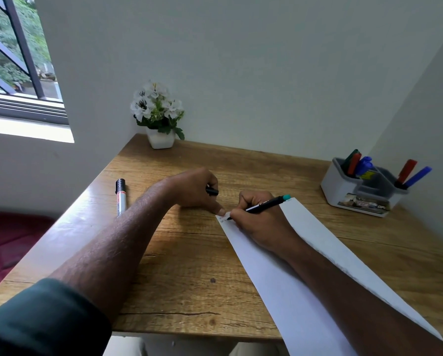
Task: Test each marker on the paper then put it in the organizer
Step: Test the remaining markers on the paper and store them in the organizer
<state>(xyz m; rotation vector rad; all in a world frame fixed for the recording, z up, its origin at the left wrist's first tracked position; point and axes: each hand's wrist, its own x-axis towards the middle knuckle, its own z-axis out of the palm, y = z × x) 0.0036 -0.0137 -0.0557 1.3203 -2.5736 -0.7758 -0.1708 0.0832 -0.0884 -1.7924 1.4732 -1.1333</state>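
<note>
While I watch from the headset feed, the wooden desk (189,265) fills most of the view, and across its right half lies the paper (279,278), a long white strip running away from me at a slant. At the desk's far right stands the organizer (349,194), a white and grey tub holding about 6 markers in red, blue and green. My right hand (261,222) rests on the paper's far end, fingers curled and pinching a slim black marker (266,204) with a teal end, its tip touching the sheet beside small red and dark scribbles. My left hand (194,188) sits just beside the paper's corner, 1 fingertip pressing that corner flat while the other fingers curl round what looks like a black cap (212,191). Near the desk's left edge lies 1 black-capped silver marker (120,196).
</note>
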